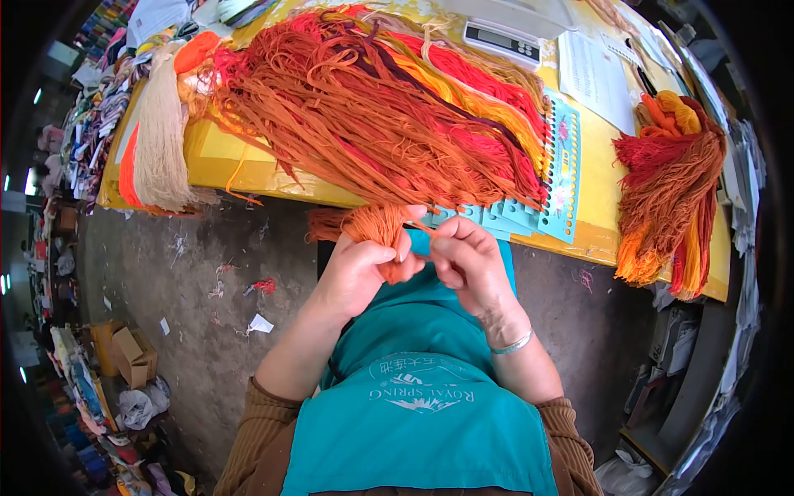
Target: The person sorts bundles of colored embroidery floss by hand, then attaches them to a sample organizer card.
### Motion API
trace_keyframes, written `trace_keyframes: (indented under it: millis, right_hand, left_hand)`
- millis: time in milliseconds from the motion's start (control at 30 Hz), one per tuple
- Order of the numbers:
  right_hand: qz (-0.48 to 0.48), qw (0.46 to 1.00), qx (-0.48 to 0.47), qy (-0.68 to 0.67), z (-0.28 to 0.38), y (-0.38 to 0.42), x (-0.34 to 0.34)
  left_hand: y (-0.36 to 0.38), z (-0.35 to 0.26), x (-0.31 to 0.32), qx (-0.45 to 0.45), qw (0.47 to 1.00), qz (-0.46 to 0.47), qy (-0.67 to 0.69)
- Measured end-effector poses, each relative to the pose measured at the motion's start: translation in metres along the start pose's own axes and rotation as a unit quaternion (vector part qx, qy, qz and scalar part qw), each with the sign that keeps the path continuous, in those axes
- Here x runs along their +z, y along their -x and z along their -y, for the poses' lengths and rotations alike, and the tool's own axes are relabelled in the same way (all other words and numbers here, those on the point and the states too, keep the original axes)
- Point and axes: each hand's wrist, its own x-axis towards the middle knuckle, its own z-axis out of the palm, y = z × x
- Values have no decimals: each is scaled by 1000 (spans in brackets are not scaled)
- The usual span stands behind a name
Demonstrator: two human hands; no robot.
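Note:
A bundle of orange embroidery thread (372, 230) is gripped in my left hand (364, 269), its strands looped over the fingers. Close beside it, my right hand (467, 260) pinches a strand drawn out from that bundle. Both hands are above my lap, just off the table's front edge. Beyond them, a wide spread of rust, red, yellow and dark purple threads (356, 107) covers the tabletop. Its right ends meet a light blue card with punched holes (562, 165). More blue cards (496, 217) stick out beneath the threads near my right hand.
The yellow table (591, 219) carries a digital scale (502, 43) and a printed sheet (594, 76) at the back. Hanks of red and rust thread (670, 190) hang over its right side, a cream hank (161, 136) over its left. A cardboard box (134, 357) stands on the floor.

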Motion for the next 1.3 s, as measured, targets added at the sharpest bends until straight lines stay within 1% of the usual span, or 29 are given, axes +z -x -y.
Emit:
trace_keyframes:
  millis: [33,100,167,200,233,267,300,333,400,467,500,533,600,667,733,767,833,867,933,967,1000,1033,1067,1100,1133,1167,1200,1267,1300]
  right_hand:
    - [11,998,23,56,2,2,-1]
    - [19,987,-48,152,-1,5,1]
    - [-4,928,-63,368,11,15,-5]
    - [-6,928,-97,359,17,20,-6]
    - [-5,939,-126,320,21,26,-10]
    - [-4,947,-155,281,25,31,-18]
    - [3,958,-196,208,27,35,-31]
    - [-14,954,-277,114,27,38,-40]
    - [-36,938,-320,-127,45,54,-61]
    - [-117,917,-332,-186,68,79,-93]
    - [-64,899,-324,-287,80,93,-109]
    - [-56,900,-340,-269,91,109,-132]
    - [-161,898,-387,-131,107,142,-196]
    - [-317,851,-414,-65,126,175,-256]
    - [-555,731,-396,34,151,203,-291]
    - [-582,701,-406,72,157,227,-326]
    - [-652,598,-444,144,170,235,-327]
    - [-603,636,-452,166,172,237,-326]
    - [-556,666,-439,236,157,196,-279]
    - [-501,712,-418,261,141,172,-247]
    - [-448,754,-386,287,124,150,-215]
    - [-442,750,-356,340,104,125,-197]
    - [-408,794,-254,373,89,108,-156]
    - [-324,828,-230,396,77,93,-127]
    - [-242,851,-230,404,61,76,-108]
    - [-169,925,-181,290,57,69,-67]
    - [-102,934,-124,318,47,58,-61]
    - [22,943,-126,306,28,38,-37]
    - [47,944,-121,302,24,33,-25]
  left_hand:
    - [1,-7,-5,-48,998,36,-9]
    - [4,-19,-12,-122,986,70,-86]
    - [7,-25,-27,-90,954,111,-262]
    - [7,-33,-44,-80,931,170,-313]
    - [12,-43,-69,-119,971,161,-129]
    - [18,-53,-90,-154,975,145,60]
    - [21,-66,-101,-108,948,64,293]
    - [19,-85,-108,4,957,97,273]
    - [30,-125,-143,77,926,16,369]
    - [50,-152,-190,145,926,-56,343]
    - [63,-164,-217,162,925,-100,330]
    - [78,-175,-245,176,921,-144,316]
    - [104,-194,-296,214,911,-209,284]
    - [131,-216,-344,245,892,-276,260]
    - [156,-236,-392,310,857,-357,204]
    - [164,-244,-396,335,825,-417,182]
    - [160,-247,-364,336,830,-417,158]
    - [153,-242,-338,336,834,-417,133]
    - [124,-212,-284,287,893,-307,163]
    - [109,-192,-259,255,921,-239,176]
    - [93,-167,-225,217,942,-186,175]
    - [78,-141,-191,179,959,-133,173]
    - [64,-114,-166,143,957,-81,240]
    - [52,-91,-150,84,960,7,266]
    - [42,-66,-122,68,966,8,248]
    - [33,-46,-99,4,955,52,293]
    - [27,-27,-87,-41,971,42,232]
    - [14,2,-51,-111,972,98,182]
    - [10,10,-31,-156,977,73,126]
